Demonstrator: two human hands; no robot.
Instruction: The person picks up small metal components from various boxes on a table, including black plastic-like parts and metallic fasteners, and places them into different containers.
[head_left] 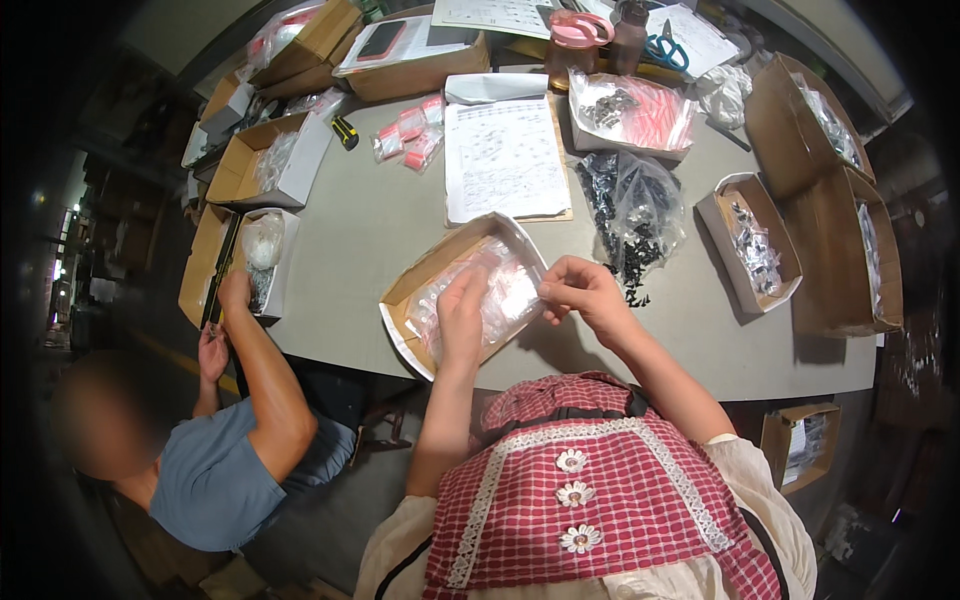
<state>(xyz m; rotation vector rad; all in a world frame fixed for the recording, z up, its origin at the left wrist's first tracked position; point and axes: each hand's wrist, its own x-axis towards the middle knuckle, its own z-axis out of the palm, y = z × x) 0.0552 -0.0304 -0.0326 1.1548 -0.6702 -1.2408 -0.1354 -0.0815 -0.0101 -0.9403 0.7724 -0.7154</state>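
A cardboard box (398,348) with white outer sides stands at the table's near edge in front of me, tilted to the right. Many small clear zip bags (430,312) with red strips lie in it. My left hand (462,312) reaches over the box, its fingers closed at the left edge of a shiny clear plastic bag (514,292). By the box's right wall my right hand (588,298) is closed in a pinch at that bag's right side. Fingertips and box wall partly hide the grip.
Small black parts (632,245) spill from a clear bag right of a written sheet (507,160). A white box (750,245) of metallic parts is farther right. A yellow-black cutter (345,133) lies far left. At left, a co-worker (225,460) reaches into another box (283,275).
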